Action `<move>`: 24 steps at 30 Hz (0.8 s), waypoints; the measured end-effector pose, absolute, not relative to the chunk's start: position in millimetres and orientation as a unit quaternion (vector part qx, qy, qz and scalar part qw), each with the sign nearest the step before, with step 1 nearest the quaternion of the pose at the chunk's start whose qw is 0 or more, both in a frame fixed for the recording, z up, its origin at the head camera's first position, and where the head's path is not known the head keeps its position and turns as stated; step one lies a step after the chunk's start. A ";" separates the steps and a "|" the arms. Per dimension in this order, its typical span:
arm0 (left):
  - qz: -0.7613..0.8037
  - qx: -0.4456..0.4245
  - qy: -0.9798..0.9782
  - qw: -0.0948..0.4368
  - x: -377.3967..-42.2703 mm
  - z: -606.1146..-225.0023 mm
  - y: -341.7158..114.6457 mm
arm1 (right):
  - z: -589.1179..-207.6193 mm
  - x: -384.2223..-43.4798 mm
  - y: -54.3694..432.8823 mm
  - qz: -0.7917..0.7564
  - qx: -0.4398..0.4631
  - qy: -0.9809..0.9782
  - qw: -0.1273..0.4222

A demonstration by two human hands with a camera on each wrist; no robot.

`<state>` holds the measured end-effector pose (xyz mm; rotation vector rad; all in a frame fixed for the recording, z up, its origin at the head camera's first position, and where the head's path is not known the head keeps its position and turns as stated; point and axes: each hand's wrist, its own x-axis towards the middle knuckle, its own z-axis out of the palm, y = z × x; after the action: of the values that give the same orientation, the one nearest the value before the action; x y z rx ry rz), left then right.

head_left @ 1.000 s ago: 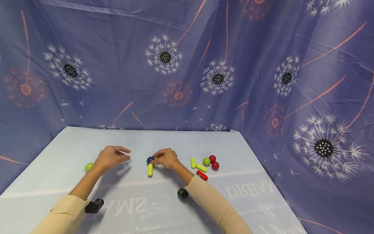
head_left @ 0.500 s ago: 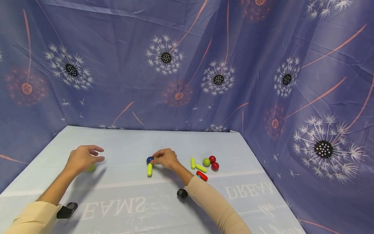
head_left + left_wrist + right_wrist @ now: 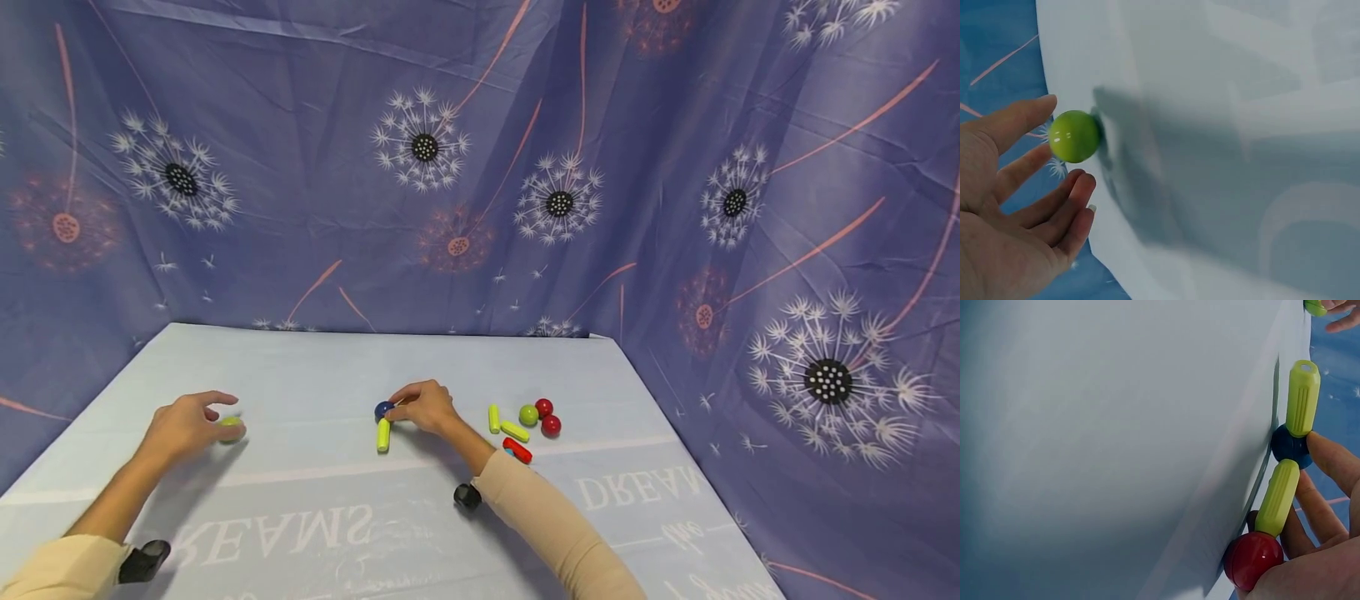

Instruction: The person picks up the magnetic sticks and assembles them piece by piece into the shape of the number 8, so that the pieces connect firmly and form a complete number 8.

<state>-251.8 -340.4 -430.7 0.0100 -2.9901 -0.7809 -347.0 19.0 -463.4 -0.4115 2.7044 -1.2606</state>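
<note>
My left hand (image 3: 178, 429) is at the green ball (image 3: 1075, 136) on the left of the table, its fingers spread around the ball and the thumb close beside it. At mid-table my right hand (image 3: 429, 407) pinches a dark blue ball (image 3: 384, 411) with thumb and fingertips. A yellow-green rod (image 3: 383, 436) extends from that ball toward the near side. The right wrist view shows a second yellow-green rod (image 3: 1277, 497) running from the blue ball to a red ball (image 3: 1254, 559) by the palm. In the head view, the hand hides these last two.
To the right lie two yellow-green rods (image 3: 515, 431), a green ball (image 3: 528, 415), two red balls (image 3: 551, 426) and a red rod (image 3: 517, 450) with a bit of light blue beside it. A patterned blue cloth (image 3: 337, 208) hangs behind the white-covered table (image 3: 315, 358).
The left hand has moved left from near mid-table and come down to the green ball. The right hand has stayed in place on the blue ball.
</note>
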 end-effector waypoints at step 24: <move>-0.255 0.009 -0.963 0.084 -253.0 -439.0 -323.6 | -462.4 -346.7 19.2 -0.419 -0.134 0.895 0.069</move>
<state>-253.0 -323.6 -439.0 0.0277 -2.8744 -0.7601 -346.7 19.2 -462.4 -0.4021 2.6955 -1.2630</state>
